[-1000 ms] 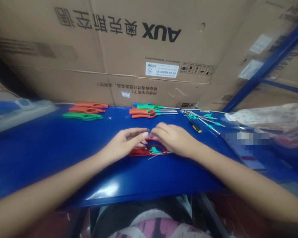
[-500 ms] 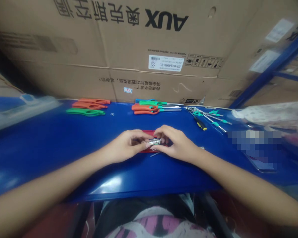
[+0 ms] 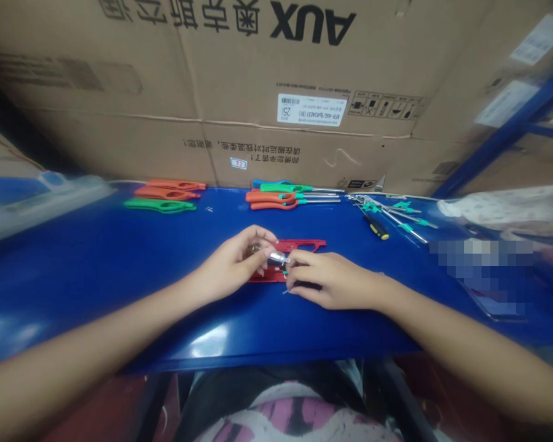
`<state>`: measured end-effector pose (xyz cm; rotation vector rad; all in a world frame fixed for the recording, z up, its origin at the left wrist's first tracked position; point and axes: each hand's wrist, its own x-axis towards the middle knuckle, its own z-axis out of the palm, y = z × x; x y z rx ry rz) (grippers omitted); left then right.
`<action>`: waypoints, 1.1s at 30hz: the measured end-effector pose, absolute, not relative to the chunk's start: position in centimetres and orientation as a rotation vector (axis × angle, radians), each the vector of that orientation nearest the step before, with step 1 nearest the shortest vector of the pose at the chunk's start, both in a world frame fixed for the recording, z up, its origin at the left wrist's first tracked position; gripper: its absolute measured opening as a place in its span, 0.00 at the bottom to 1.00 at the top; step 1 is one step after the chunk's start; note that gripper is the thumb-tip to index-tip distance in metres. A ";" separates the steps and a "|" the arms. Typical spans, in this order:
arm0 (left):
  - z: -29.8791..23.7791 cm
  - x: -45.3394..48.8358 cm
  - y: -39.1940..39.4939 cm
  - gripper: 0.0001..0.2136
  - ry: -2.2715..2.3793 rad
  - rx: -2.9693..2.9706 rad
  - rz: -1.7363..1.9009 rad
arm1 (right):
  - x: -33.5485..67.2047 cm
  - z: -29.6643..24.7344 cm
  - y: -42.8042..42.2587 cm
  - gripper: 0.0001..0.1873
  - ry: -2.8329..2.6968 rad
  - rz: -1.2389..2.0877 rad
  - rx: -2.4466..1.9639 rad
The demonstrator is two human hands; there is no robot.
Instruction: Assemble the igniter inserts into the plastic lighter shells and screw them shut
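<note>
My left hand point(image 3: 228, 264) pinches a small, shiny, clear-and-silver cylinder point(image 3: 276, 256) between thumb and fingers. Above the table, its right end points toward my right hand point(image 3: 338, 279). That hand is palm down with fingers bent, their tips close to the cylinder's end; what they grip is hidden. Beneath the hands lie two red plastic lighter casing halves: the far half point(image 3: 311, 244) shows its handle opening, and the near half point(image 3: 265, 276) is partly covered by my fingers. A thin piece sticks out by my right thumb.
On the blue table point(image 3: 120, 282), orange and green lighter handles point(image 3: 166, 195) lie back left. Assembled long lighters point(image 3: 276, 199) are at back centre. Metal lighter tubes with teal parts point(image 3: 400, 218) and a black-yellow screwdriver point(image 3: 375, 228) lie right. A large cardboard box point(image 3: 230, 98) stands behind.
My right hand has turned palm down and moved slightly lower, off the cylinder's side. My left hand still holds the cylinder, now tilted down to the right. More of the far red half shows.
</note>
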<state>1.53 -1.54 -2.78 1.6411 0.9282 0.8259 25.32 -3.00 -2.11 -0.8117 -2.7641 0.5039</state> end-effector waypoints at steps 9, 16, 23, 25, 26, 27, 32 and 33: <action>-2.7 1.7 -1.2 0.18 0.996 1.390 0.765 | 25.2 -1.9 -2.9 0.04 -2.374 0.937 -1.018; -2.4 1.8 -1.5 0.18 1.005 1.325 0.753 | 24.6 -1.8 -3.2 0.09 -2.032 1.467 -1.210; -2.8 1.8 -1.3 0.18 0.970 1.385 0.636 | 24.7 -2.6 -2.9 0.08 -2.024 1.413 -1.084; -2.9 1.8 -1.3 0.16 0.957 1.406 0.631 | 24.8 -2.7 -2.9 0.09 -2.003 1.414 -1.091; -3.0 1.8 -1.3 0.16 0.955 1.412 0.630 | 24.8 -2.7 -3.0 0.09 -1.992 1.415 -1.097; -3.0 1.8 -1.3 0.16 0.957 1.418 0.627 | 24.7 -2.6 -3.0 0.09 -1.979 1.420 -1.107; -2.9 1.9 -1.3 0.15 0.988 1.427 0.629 | 24.4 -2.2 -3.1 0.06 -1.870 1.485 -1.219; -2.9 2.0 -1.3 0.15 0.995 1.425 0.631 | 24.3 -2.2 -3.1 0.06 -1.850 1.499 -1.225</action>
